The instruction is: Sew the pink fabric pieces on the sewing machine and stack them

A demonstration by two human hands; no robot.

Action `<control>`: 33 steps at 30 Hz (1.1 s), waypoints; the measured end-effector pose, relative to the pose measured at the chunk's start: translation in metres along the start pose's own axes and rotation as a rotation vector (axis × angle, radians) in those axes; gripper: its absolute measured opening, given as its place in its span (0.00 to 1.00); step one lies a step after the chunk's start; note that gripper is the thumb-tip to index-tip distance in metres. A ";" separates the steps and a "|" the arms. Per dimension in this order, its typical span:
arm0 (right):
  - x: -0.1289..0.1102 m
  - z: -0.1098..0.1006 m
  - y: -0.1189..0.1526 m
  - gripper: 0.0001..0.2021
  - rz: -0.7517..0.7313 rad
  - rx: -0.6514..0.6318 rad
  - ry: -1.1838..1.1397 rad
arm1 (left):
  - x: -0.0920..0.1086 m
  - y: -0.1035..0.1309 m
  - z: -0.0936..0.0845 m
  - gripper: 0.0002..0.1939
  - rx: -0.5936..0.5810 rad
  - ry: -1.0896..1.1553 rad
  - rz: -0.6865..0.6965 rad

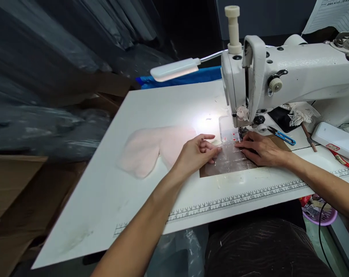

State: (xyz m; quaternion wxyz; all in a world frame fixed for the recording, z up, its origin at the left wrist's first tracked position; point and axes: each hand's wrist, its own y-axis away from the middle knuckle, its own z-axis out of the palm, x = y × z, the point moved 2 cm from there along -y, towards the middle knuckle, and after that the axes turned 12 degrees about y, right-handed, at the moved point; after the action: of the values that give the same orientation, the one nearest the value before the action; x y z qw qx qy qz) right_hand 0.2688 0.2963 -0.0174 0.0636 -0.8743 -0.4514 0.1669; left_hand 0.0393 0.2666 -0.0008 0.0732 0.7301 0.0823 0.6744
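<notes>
Left hand [205, 151] curls at clear sheet [233, 158], grip unclear; right hand [261, 148], fingers apart, rests by presser foot [240, 133], likely steadying sheet near front edge of surface [90, 188].

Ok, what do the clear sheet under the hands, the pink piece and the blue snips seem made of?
Clear sheet: probably thin plastic, see-through with glossy glints. Pink piece: matte, soft-looking fabric, perhaps plush; no weave shows. Blue snips: likely plastic handle, by its even blue colour, and metal blades, by their slim, dark points.
</notes>
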 end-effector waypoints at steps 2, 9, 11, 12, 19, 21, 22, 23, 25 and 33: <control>0.002 0.002 0.002 0.17 -0.013 0.039 -0.042 | 0.002 -0.001 0.000 0.30 0.018 0.026 -0.030; 0.004 0.002 0.006 0.16 -0.079 0.089 -0.059 | 0.005 -0.001 0.000 0.31 0.026 0.034 -0.055; 0.003 0.001 0.006 0.15 -0.090 0.091 -0.031 | 0.004 -0.001 0.000 0.29 0.030 0.036 -0.063; 0.002 0.001 0.006 0.15 -0.093 0.091 -0.022 | 0.004 -0.002 0.000 0.29 0.034 0.038 -0.067; 0.002 -0.001 0.008 0.16 -0.051 0.078 -0.109 | 0.003 -0.002 0.001 0.29 0.041 0.050 -0.070; 0.004 -0.002 0.009 0.16 -0.022 0.066 -0.151 | 0.003 -0.002 0.001 0.27 0.042 0.050 -0.070; 0.004 -0.003 0.009 0.16 -0.019 0.058 -0.165 | 0.003 -0.001 0.002 0.27 0.043 0.050 -0.071; 0.004 -0.005 0.010 0.16 -0.026 0.050 -0.174 | 0.003 -0.001 0.002 0.26 0.042 0.050 -0.075; 0.003 -0.007 0.010 0.16 -0.076 0.033 -0.172 | 0.004 -0.001 0.002 0.25 0.044 0.048 -0.083; -0.001 -0.010 0.009 0.15 -0.219 0.019 -0.031 | 0.003 -0.001 -0.001 0.23 0.047 0.025 -0.092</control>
State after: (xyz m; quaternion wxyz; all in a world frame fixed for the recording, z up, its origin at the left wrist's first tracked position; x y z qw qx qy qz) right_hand 0.2784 0.2902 -0.0105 0.0829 -0.8163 -0.5436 0.1769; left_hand 0.0385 0.2681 0.0018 0.0859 0.7187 0.1323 0.6772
